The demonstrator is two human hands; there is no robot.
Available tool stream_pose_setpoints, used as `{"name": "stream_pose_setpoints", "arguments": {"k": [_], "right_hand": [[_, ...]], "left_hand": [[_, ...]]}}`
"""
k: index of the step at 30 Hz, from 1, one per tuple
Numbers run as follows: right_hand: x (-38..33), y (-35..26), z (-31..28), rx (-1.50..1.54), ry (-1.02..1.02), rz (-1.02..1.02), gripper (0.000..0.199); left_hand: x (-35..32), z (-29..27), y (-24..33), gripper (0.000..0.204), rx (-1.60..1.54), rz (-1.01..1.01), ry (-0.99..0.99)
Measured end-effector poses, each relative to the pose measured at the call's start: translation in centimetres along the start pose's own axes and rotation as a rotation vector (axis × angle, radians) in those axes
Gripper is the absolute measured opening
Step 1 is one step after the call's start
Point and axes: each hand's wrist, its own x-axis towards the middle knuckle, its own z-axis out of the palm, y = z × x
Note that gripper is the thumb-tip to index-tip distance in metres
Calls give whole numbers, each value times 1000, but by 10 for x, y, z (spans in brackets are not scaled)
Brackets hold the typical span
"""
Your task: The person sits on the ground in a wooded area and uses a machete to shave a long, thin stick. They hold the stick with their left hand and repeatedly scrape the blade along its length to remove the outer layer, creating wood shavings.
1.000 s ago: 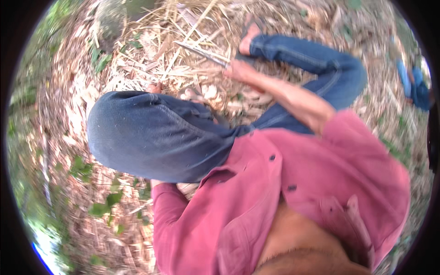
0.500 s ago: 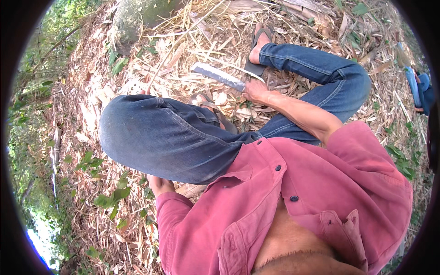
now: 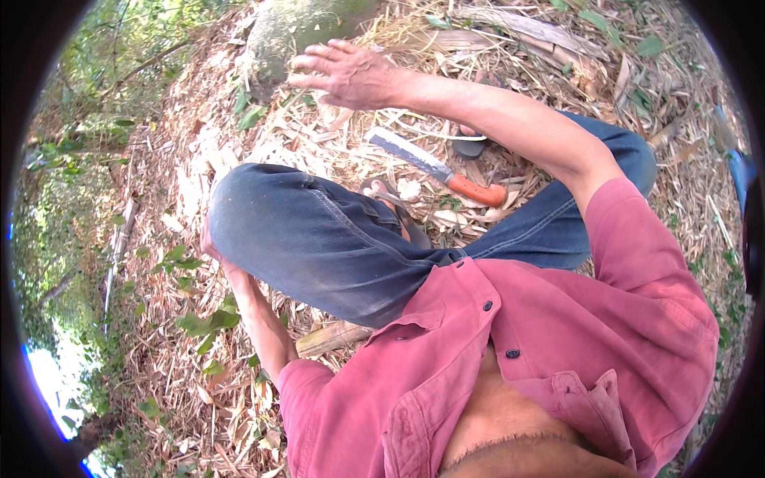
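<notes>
My right hand [image 3: 351, 76] is stretched out at the far side, empty, with its fingers spread, close to a mossy boulder [image 3: 275, 40]. A machete-like knife [image 3: 437, 169] with a flat blade and an orange handle lies on the littered ground between my bent legs. Its blade points to the far left, and the handle lies by my right leg. My left hand [image 3: 209, 239] is beside my left knee, mostly hidden behind the jeans [image 3: 295, 239]. Its fingers do not show. A pale, thin curved strip [image 3: 430, 133] lies just beyond the blade.
Dry leaves and plant shavings [image 3: 183, 159] cover the ground. A cut piece of wood [image 3: 331, 338] lies by my left thigh. Leafy seedlings [image 3: 207, 323] grow at the left. Bark pieces [image 3: 534, 32] lie at the far right, and a blue item [image 3: 741, 179] is at the right edge.
My right hand has let go of the knife and moved far and left, opening its fingers. The knife now lies on the ground. More of my left forearm shows beside the knee.
</notes>
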Motion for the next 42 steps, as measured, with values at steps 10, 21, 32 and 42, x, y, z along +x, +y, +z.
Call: {"name": "stream_pose_setpoints", "arguments": {"k": [10, 21, 32, 42], "right_hand": [[52, -56, -19, 412, 25, -251, 9], [44, -8, -65, 1091, -719, 182, 29], [-3, 26, -64, 1159, -818, 304, 31], [-38, 16, -30, 661, -606, 501, 27]], "left_hand": [[14, -108, -21, 23, 379, 49, 4], [52, -78, 21, 20, -76, -84, -106], [43, -29, 4, 27, -554, -443, -313], [100, -50, 94, 24, -239, -315, -555]]}}
